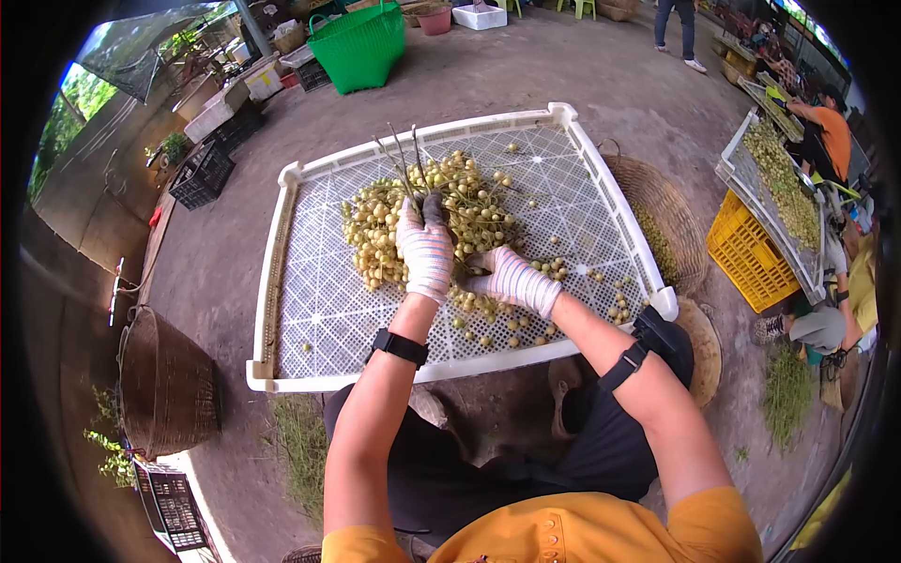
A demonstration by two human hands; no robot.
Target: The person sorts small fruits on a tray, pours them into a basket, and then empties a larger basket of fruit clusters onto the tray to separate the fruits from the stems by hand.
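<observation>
A large bunch of small round yellow-green fruit point(375, 225) lies on a white mesh tray point(269, 300), its bare brown stems pointing away from me. Wrapped round those stems is my left hand point(426, 251), in a striped glove with dark fingers. My right hand point(516, 280), gloved the same way, has its fingers curled in at the bunch's near right edge; its fingertips are partly hidden among fruit and stems. Several loose fruits point(514, 325) are scattered on the mesh near my right wrist.
A round woven basket point(678, 220) holding fruit stands right of the tray. Farther right, a person in orange point(832, 136) sits by another fruit-laden tray point(784, 178) on a yellow crate point(748, 251). A tall wicker basket point(167, 380) is at left, a green basket point(357, 47) ahead.
</observation>
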